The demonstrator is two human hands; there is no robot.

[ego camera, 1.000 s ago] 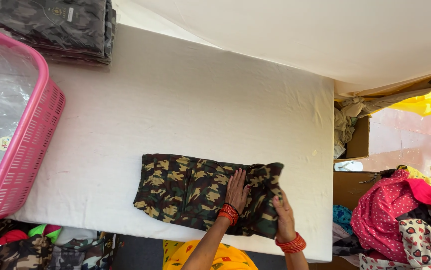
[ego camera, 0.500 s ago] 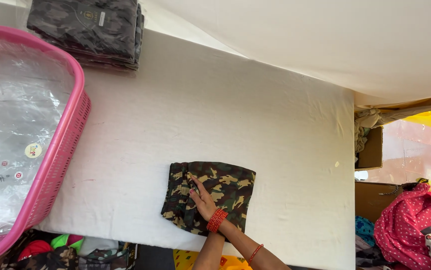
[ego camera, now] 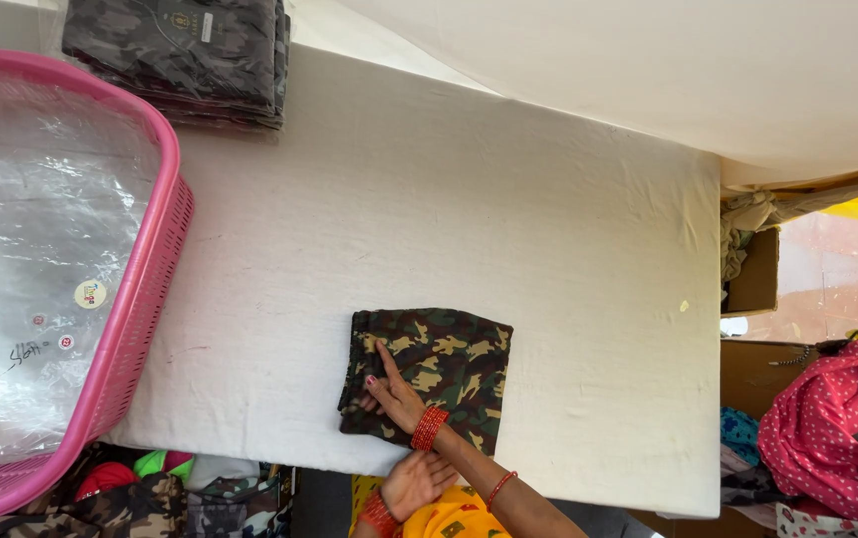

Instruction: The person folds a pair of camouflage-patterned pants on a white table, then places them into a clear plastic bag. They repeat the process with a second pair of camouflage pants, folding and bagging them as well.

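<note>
A folded camouflage cloth lies near the near edge of a white padded table. One hand, wearing red bangles, lies flat on the cloth's left part with the fingers spread, the forefinger stretched toward the far-left corner; it presses and pinches nothing. From the crossing of the forearms this looks like the right hand, though that is not certain. The other hand, also with red bangles, hangs at the table's near edge just beside the cloth, fingers loosely curled and holding nothing that can be seen.

At the left stands a pink basket filled with clear plastic bags. At the far-left corner a stack of dark folded cloths rests. Cardboard boxes and mixed coloured clothes lie at the right.
</note>
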